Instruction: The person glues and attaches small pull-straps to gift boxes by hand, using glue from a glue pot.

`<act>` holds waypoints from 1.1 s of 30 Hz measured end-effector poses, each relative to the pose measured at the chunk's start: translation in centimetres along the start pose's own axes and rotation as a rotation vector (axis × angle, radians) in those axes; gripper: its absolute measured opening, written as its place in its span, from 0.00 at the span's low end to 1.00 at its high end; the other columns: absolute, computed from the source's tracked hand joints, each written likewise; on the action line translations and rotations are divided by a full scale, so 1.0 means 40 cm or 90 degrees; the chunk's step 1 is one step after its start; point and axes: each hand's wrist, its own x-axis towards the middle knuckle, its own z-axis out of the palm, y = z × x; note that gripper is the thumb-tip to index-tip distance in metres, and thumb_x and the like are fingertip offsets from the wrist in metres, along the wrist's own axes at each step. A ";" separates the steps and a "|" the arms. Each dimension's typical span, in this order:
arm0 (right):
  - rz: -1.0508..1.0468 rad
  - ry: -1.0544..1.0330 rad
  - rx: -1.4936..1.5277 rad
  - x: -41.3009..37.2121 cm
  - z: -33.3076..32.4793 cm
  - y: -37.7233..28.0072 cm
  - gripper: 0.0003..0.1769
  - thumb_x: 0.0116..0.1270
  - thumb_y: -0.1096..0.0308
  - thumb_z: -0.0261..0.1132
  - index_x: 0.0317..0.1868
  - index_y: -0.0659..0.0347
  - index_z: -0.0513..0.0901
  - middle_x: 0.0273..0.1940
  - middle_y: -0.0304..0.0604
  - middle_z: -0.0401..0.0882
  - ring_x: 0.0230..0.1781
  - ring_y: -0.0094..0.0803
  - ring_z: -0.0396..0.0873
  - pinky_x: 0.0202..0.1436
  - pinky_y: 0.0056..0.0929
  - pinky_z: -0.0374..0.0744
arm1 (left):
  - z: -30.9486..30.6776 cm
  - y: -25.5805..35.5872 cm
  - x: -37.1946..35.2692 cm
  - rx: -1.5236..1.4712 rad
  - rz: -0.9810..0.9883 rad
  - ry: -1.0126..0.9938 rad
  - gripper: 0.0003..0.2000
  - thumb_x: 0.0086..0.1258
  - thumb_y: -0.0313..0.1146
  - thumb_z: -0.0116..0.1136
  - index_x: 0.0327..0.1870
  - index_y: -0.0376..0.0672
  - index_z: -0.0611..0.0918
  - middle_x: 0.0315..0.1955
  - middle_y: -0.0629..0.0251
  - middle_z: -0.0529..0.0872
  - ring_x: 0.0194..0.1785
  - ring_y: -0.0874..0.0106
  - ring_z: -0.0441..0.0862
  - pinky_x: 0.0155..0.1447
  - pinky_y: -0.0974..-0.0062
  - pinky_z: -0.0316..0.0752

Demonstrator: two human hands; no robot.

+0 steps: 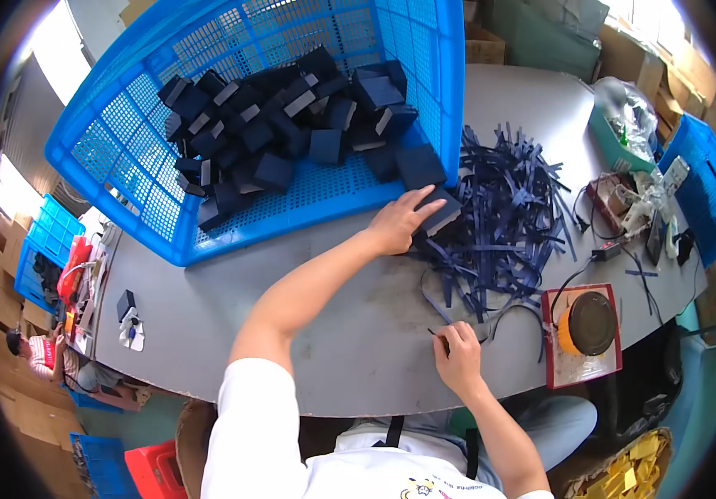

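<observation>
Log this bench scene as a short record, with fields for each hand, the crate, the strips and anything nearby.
Left hand: fingers on a dark block beside the crate's near right corner
Right hand: fingers bent near the table's front edge; grip unclear
Crate: blue, perforated, holding a jumble of dark blocks
Strips: dark blue, tangled pile right of the crate
Nearby: orange container on a red-edged tray
Background: seated person, far left
</observation>
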 end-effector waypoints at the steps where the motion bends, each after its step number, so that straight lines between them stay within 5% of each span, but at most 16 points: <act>1: 0.003 0.007 0.012 0.001 -0.002 -0.001 0.07 0.49 0.79 0.64 0.29 0.62 0.74 0.28 0.45 0.72 0.32 0.44 0.72 0.35 0.37 0.71 | -0.001 -0.001 0.032 0.031 0.019 -0.026 0.46 0.43 0.20 0.62 0.68 0.64 0.60 0.69 0.60 0.54 0.68 0.56 0.59 0.62 0.60 0.66; 8: 0.102 0.058 0.079 0.005 -0.022 -0.014 0.04 0.57 0.80 0.61 0.32 0.66 0.74 0.26 0.48 0.75 0.26 0.41 0.77 0.30 0.29 0.74 | -0.004 0.018 0.119 0.174 -0.008 -0.276 0.51 0.42 0.21 0.65 0.70 0.69 0.53 0.67 0.62 0.58 0.68 0.58 0.58 0.65 0.52 0.60; 12: 0.182 0.112 0.192 -0.005 -0.028 -0.004 0.03 0.63 0.79 0.57 0.38 0.67 0.74 0.25 0.47 0.79 0.24 0.32 0.79 0.29 0.21 0.75 | -0.006 -0.034 0.051 0.023 0.032 -0.077 0.46 0.36 0.30 0.69 0.65 0.60 0.63 0.55 0.50 0.68 0.59 0.52 0.68 0.62 0.60 0.64; 16: 0.357 0.121 0.449 -0.004 -0.069 0.002 0.06 0.68 0.74 0.54 0.42 0.68 0.75 0.31 0.45 0.82 0.27 0.24 0.79 0.30 0.20 0.76 | -0.113 -0.035 -0.031 -0.082 -0.041 0.129 0.50 0.37 0.34 0.72 0.68 0.56 0.58 0.52 0.52 0.69 0.53 0.53 0.72 0.56 0.58 0.70; 18: 0.408 0.102 0.548 -0.004 -0.108 -0.004 0.06 0.69 0.72 0.55 0.38 0.67 0.76 0.28 0.43 0.81 0.22 0.20 0.75 0.24 0.17 0.71 | -0.137 -0.027 -0.082 -0.364 -0.177 0.176 0.50 0.43 0.34 0.71 0.70 0.59 0.52 0.55 0.54 0.68 0.55 0.54 0.72 0.58 0.56 0.71; 19: 0.448 0.090 0.564 0.001 -0.136 -0.019 0.07 0.69 0.72 0.55 0.37 0.67 0.76 0.26 0.40 0.79 0.20 0.18 0.72 0.22 0.16 0.68 | -0.171 -0.007 -0.102 -0.676 -0.282 0.136 0.46 0.50 0.33 0.67 0.71 0.61 0.51 0.63 0.57 0.63 0.63 0.54 0.66 0.61 0.54 0.70; 21: 0.499 0.100 0.585 0.007 -0.171 -0.039 0.07 0.68 0.71 0.57 0.35 0.66 0.77 0.22 0.35 0.74 0.16 0.14 0.63 0.17 0.13 0.59 | -0.156 -0.018 -0.157 -1.157 -0.316 0.153 0.41 0.55 0.39 0.62 0.70 0.62 0.53 0.64 0.55 0.63 0.65 0.53 0.64 0.58 0.47 0.70; 24: 0.487 0.105 0.688 0.001 -0.217 -0.045 0.05 0.68 0.72 0.57 0.37 0.65 0.77 0.23 0.38 0.75 0.17 0.17 0.66 0.19 0.15 0.62 | -0.156 0.058 -0.188 -1.446 -0.248 0.120 0.37 0.58 0.46 0.56 0.70 0.62 0.55 0.65 0.53 0.61 0.67 0.52 0.62 0.59 0.44 0.68; 29: 0.416 0.170 0.691 -0.009 -0.321 -0.087 0.07 0.69 0.73 0.54 0.45 0.66 0.73 0.32 0.47 0.82 0.25 0.26 0.78 0.28 0.21 0.76 | -0.061 0.167 -0.187 -1.279 -0.163 -0.030 0.37 0.57 0.38 0.57 0.69 0.49 0.56 0.64 0.49 0.62 0.65 0.50 0.64 0.60 0.53 0.69; 32: 0.446 0.188 0.664 -0.042 -0.382 -0.077 0.06 0.68 0.74 0.55 0.42 0.67 0.75 0.30 0.48 0.82 0.22 0.26 0.78 0.22 0.19 0.75 | -0.041 0.256 -0.173 -1.244 -0.260 -0.130 0.36 0.50 0.23 0.59 0.64 0.45 0.61 0.57 0.54 0.72 0.58 0.62 0.73 0.59 0.60 0.70; 33: 0.461 0.184 0.651 -0.054 -0.403 -0.069 0.06 0.68 0.74 0.55 0.41 0.67 0.75 0.29 0.48 0.82 0.19 0.25 0.77 0.18 0.18 0.73 | -0.050 0.296 -0.159 -1.262 -0.306 -0.140 0.24 0.50 0.21 0.63 0.52 0.40 0.73 0.45 0.67 0.79 0.48 0.77 0.75 0.55 0.75 0.69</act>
